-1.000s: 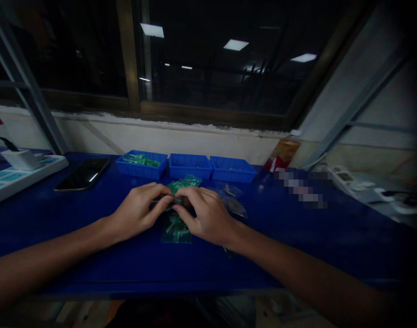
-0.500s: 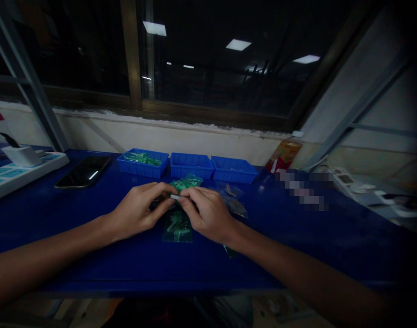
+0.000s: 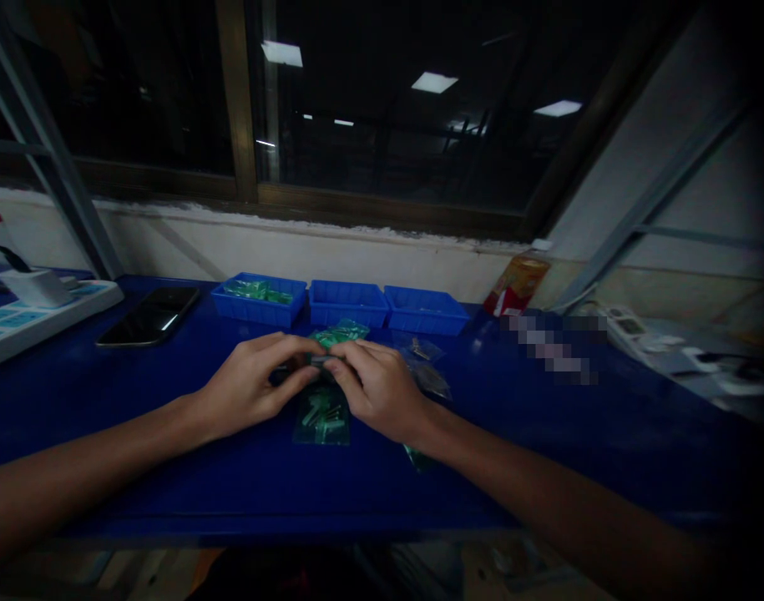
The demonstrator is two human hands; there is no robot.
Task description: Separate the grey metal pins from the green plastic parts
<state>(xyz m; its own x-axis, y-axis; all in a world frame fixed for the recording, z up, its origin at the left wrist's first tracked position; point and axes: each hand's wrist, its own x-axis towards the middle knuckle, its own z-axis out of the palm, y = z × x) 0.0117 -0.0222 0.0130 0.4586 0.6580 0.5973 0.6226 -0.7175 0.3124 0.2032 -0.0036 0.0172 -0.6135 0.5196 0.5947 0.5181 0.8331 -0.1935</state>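
Observation:
My left hand (image 3: 253, 376) and my right hand (image 3: 375, 386) meet above the middle of the table, fingers bent in a pinch. Between the fingertips shows a small thin strip (image 3: 320, 361), greyish and blurred; most of it is hidden by the fingers. Just below the hands is a green see-through bag (image 3: 322, 420) with small pale and brass-coloured pieces in it. I cannot tell whether the strip belongs to this bag. Behind the fingers lies a heap of green bags (image 3: 341, 332). Clear bags with small brownish parts (image 3: 428, 376) lie beside my right hand.
Three blue bins stand along the wall: a left bin (image 3: 260, 310) with green bags, a middle bin (image 3: 349, 314) and a right bin (image 3: 425, 320). A phone (image 3: 149, 317) and a power strip (image 3: 49, 321) lie left. A bottle (image 3: 518, 282) stands back right.
The strip between my fingertips looked white and now looks darker and greyer. Both hands keep nearly the same place and pinch. The whole view has shifted slightly.

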